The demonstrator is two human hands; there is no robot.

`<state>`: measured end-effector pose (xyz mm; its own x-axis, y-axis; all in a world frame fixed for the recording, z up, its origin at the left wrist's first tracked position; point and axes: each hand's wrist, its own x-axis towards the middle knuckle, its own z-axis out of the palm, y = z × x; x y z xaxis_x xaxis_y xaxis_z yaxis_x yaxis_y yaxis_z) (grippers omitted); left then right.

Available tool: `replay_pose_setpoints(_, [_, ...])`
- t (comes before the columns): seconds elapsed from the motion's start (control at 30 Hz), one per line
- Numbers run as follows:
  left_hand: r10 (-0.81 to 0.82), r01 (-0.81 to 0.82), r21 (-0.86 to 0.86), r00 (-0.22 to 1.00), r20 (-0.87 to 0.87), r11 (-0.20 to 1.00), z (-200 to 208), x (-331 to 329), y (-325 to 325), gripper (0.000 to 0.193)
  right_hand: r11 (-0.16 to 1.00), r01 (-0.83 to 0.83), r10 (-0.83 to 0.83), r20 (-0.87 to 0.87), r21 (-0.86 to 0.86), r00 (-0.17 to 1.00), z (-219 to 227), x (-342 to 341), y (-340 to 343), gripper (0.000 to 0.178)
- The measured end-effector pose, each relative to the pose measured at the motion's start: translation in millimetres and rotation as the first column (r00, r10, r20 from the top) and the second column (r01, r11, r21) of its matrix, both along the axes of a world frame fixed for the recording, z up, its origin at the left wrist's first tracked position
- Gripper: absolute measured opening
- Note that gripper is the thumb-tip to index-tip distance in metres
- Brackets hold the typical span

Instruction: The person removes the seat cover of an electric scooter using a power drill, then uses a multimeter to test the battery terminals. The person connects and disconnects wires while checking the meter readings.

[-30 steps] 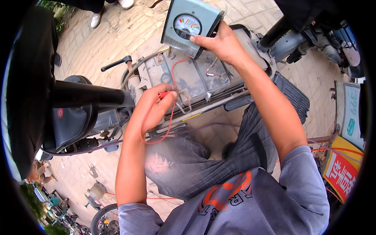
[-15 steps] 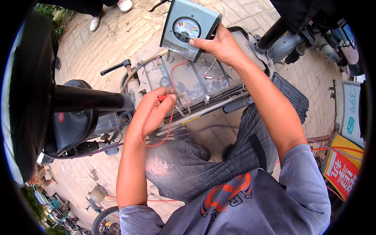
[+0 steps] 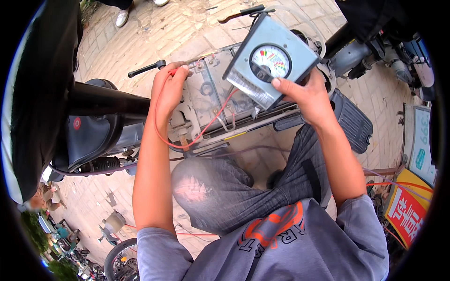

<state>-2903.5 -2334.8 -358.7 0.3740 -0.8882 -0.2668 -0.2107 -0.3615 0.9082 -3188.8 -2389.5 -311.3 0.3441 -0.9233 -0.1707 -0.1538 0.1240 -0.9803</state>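
My right hand (image 3: 307, 96) grips a blue-grey box-shaped battery tester (image 3: 295, 43) with a round needle dial, its thumb on the lower edge of the face. In my left hand (image 3: 168, 91) is a red-handled test probe (image 3: 174, 71), pinched between thumb and fingers. Its tip points right, near a terminal at the far left of the batteries (image 3: 206, 87); whether they touch I cannot tell. A red lead (image 3: 188, 146) loops from the probe toward the underside of the tester. The dusty batteries lie side by side in an open bay, partly hidden by the tester.
A metal frame rail (image 3: 220, 137) borders the bay's near side. At left are a black seat post (image 3: 110, 104) and saddle-like cover (image 3: 91, 140); a black footrest (image 3: 350, 122) is at right. A black-handled tool (image 3: 241, 13) lies beyond the tester. Another person's shoe (image 3: 123, 18) shows far left.
My left hand has moved the probe away from me and left, from the near terminals to the far left one. The tester has shifted right and nearer, uncovering more of the left battery.
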Motion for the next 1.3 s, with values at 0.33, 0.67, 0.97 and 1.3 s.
replay_pose_setpoints(0.33, [-0.077, 0.076, 0.056, 0.997, 0.008, 0.996, -6, 4, -8, 0.032, 0.999, 0.003, -0.007, 0.111, 0.031, 0.994, -15, 2, 23, 0.066])
replay_pose_setpoints(0.67, [-0.113, 0.101, 0.115, 0.989, 0.098, 0.988, -6, 2, -13, 0.032, 0.999, -0.028, 0.030, 0.096, -0.016, 0.995, -23, 14, 28, 0.068])
replay_pose_setpoints(0.97, [-0.096, 0.084, 0.135, 0.992, 0.085, 0.987, -5, 2, -13, 0.034, 0.998, -0.033, 0.036, 0.071, -0.053, 0.997, -31, 14, 26, 0.067])
replay_pose_setpoints(1.3, [-0.187, 0.165, 0.111, 0.955, 0.232, 0.980, 12, -13, -13, 0.033, 0.993, 0.012, -0.021, 0.075, 0.114, 0.997, -2, -9, 29, 0.072])
